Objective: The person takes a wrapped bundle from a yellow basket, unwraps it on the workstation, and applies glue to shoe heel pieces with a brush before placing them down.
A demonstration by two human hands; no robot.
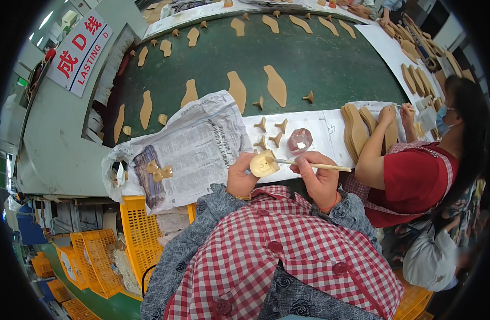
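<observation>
My left hand (240,177) grips a cream-coloured shoe heel (263,166), its broad cupped end turned up. In my right hand (319,184) is a brush (333,167) with a pale wooden handle. The brush's tip reaches the rim of the heel's cupped end; its bristles are hard to make out. Just beyond my hands a clear jar (300,142) with something pale inside stands on a white board (320,121). Several tan heels (281,126) lie left of the jar, set apart from each other.
Tan insoles (237,92) and small heels rest on the green belt (213,58) ahead. Printed paper (202,138) covers the left side, with yellow crates (140,229) below it. At right a co-worker in red (415,170) handles insoles near a stack (355,130).
</observation>
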